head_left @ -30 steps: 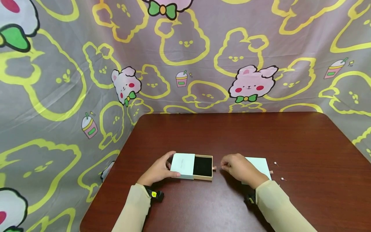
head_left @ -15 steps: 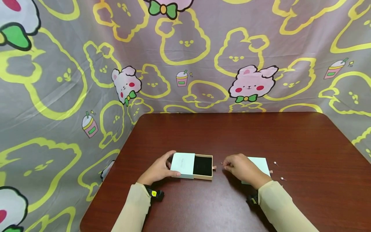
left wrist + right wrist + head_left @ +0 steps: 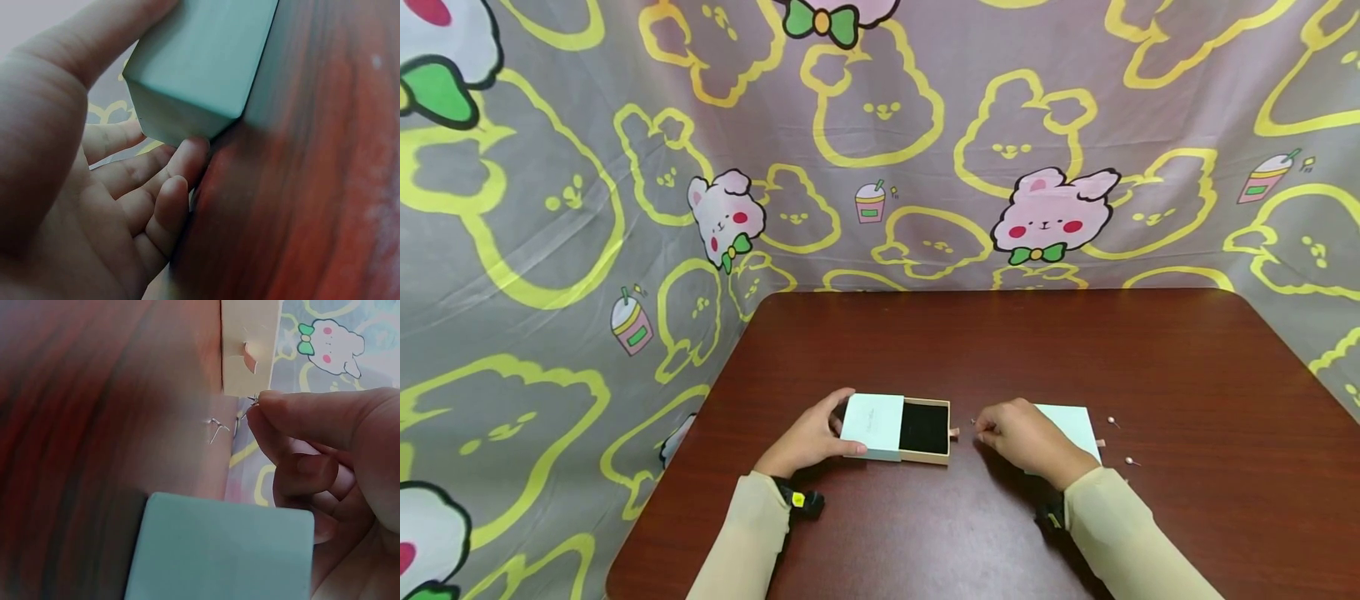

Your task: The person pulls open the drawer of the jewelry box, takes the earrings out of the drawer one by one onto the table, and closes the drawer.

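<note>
My left hand [image 3: 811, 437] grips the left end of a pale mint drawer box [image 3: 872, 425], thumb along the near side and fingers at the far side. Its tray, lined with a black pad [image 3: 923, 429], is slid partly out to the right, showing a small ribbon tab [image 3: 954, 433]. Just right of the tab, my right hand [image 3: 1022, 437] pinches a tiny silver earring [image 3: 254, 399] between thumb and index fingertip; most of it is hidden. Another thin silver earring [image 3: 217, 428] lies on the table close to those fingertips.
A second mint box [image 3: 1071, 423] with a ribbon tab lies under and behind my right hand, partly covered. To its right are two pearl stud earrings, the far pearl stud [image 3: 1112, 421] and the near pearl stud [image 3: 1130, 461]. Patterned cloth [image 3: 925, 167] hangs behind the brown table [image 3: 1000, 350].
My right hand has shifted slightly right, and a small silver earring now shows on the table left of its fingertips. The left hand and the drawer box have stayed put.
</note>
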A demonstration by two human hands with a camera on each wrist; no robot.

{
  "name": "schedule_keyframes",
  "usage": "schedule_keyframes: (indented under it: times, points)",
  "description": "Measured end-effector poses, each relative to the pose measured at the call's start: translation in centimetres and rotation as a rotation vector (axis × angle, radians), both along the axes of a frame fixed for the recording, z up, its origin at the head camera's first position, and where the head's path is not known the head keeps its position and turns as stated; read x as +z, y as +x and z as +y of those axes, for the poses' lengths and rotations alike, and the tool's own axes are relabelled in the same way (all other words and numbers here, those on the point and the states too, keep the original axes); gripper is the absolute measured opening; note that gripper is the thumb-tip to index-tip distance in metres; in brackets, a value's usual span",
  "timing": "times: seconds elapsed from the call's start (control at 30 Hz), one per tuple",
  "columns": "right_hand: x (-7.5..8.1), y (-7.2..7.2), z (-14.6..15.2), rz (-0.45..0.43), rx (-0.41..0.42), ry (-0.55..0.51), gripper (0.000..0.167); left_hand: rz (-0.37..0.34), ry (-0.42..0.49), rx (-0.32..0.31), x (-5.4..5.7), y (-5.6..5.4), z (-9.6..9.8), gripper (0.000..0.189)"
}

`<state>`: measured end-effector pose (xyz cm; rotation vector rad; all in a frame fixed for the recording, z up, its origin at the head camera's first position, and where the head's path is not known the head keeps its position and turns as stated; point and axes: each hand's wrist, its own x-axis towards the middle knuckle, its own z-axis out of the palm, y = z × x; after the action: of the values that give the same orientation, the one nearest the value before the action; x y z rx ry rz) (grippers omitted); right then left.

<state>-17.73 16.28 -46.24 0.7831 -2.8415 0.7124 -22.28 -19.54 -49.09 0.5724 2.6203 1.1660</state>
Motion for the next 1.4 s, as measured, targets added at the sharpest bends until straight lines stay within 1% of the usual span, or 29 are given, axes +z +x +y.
schedule_keyframes:
  times: [0.2,0.6,0.77,1.0,1.23,1.4]
  points:
    - [-0.07,-0.2,-0.02,0.004,0.019,0.011,0.014,-0.002,0.018,-0.001,0.12,0.09,0.03,0.1]
    - [-0.77,-0.36,-0.37,0.03,0.094,0.02,0.015,-0.018,0.0,0.002,0.16,0.21,-0.01,0.102]
    - [-0.62,-0.44,-0.41,0.045,0.095,0.037,0.014,-0.018,-0.006,0.009,0.07,0.11,0.01,0.102]
    - [-0.55,-0.41,-0.46,0.036,0.094,0.05,0.013,-0.018,-0.004,0.012,-0.03,0.03,-0.05,0.101]
    - [-0.71,-0.49,-0.44,0.032,0.098,0.046,0.014,-0.04,0.0,0.019,0.01,0.17,-0.01,0.101]
    - [-0.7,-0.54,-0.44,0.025,0.095,0.05,0.014,-0.032,-0.003,0.016,0.1,0.1,0.0,0.101]
